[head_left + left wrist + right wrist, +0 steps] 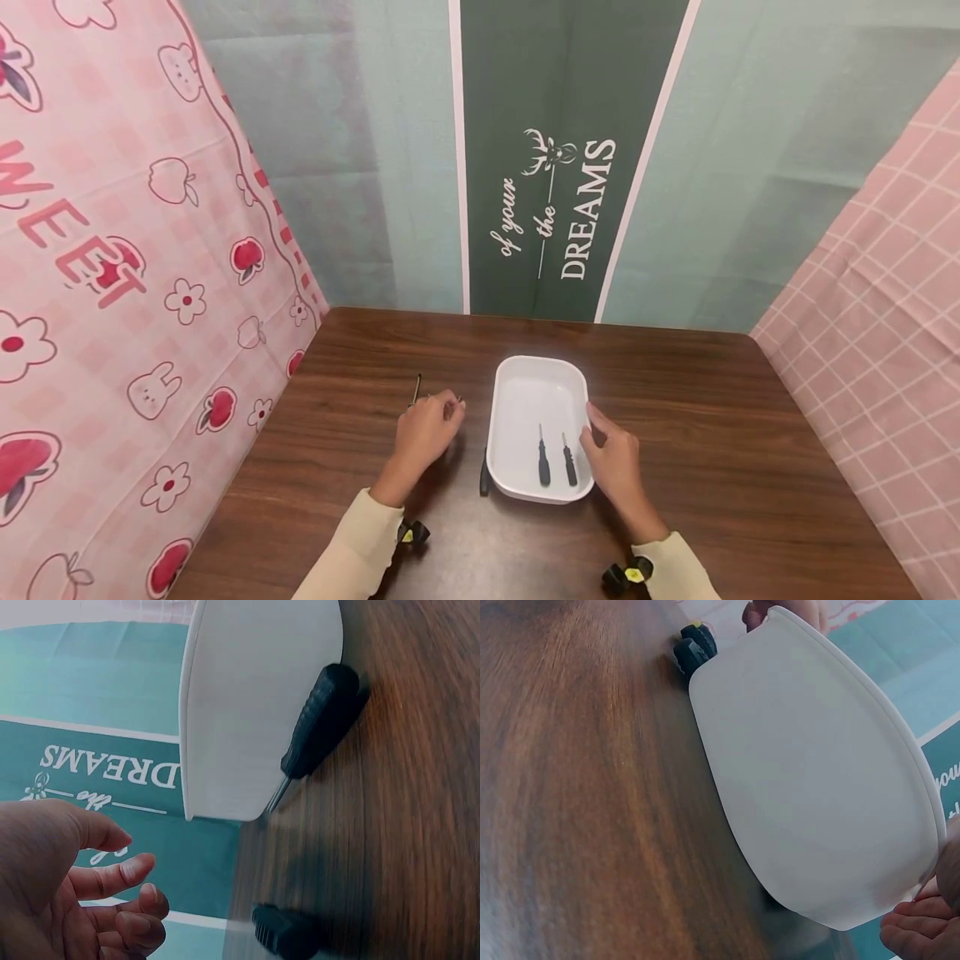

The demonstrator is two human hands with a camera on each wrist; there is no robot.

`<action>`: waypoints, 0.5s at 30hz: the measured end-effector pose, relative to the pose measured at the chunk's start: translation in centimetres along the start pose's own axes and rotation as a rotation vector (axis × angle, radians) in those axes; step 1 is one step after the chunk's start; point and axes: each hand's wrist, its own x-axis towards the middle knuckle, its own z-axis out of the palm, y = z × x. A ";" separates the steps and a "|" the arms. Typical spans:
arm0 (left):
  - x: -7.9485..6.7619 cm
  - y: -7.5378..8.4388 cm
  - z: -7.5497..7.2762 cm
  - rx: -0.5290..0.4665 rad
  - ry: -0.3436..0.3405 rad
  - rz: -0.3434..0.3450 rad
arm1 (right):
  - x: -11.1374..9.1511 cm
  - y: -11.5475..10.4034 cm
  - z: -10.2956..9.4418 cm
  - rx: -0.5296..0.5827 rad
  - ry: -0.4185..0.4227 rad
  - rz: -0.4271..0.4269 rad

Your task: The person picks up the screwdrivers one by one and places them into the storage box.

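A white rectangular tray point(525, 400) stands on the table, and two dark-handled screwdrivers, one point(543, 462) left of the other point(570, 462), lie inside it. My right hand point(615, 458) holds the tray's right rim, thumb over the edge and fingers against the outside. Left of the tray, my left hand point(426, 429) hovers over the table with loosely bent fingers point(142, 922) and nothing between them. Another black-handled screwdriver point(322, 720) lies against the tray's left side. Beyond the left hand a thin dark rod point(417, 389) shows, partly hidden by the hand. A ridged black handle point(285, 930) lies near that hand.
The brown wooden table point(697, 417) extends on both sides of the tray. Behind it hangs a green cloth point(570, 75) with lettering. Pink patterned cloths hang at the left point(112, 208) and right point(900, 275). Each wrist carries a small black camera mount.
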 end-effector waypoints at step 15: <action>0.0 -2.0 -1.3 -0.019 -0.001 -0.074 | 0.1 0.2 0.2 -0.004 -0.002 -0.001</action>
